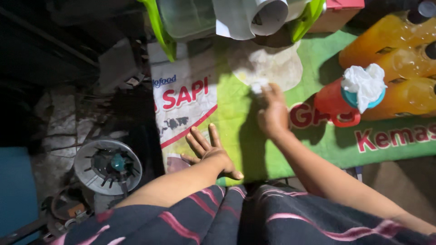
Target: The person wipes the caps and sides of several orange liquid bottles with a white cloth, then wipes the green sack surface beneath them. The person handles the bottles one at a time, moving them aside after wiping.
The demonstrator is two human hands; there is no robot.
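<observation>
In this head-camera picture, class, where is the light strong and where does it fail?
Head view: bright light washes out the round white sheet by the right hand; the left hand is dimmer; the floor beside the burner is nearly black.

Green-white printed packaging sheet (236,118) covers table; orange bottles (399,54) upper right.

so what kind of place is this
Probably a makeshift home or street food-prep corner: a thin dough round on a green printed plastic sheet, orange bottles of oil or drink, and a burner on the dark floor.
</observation>
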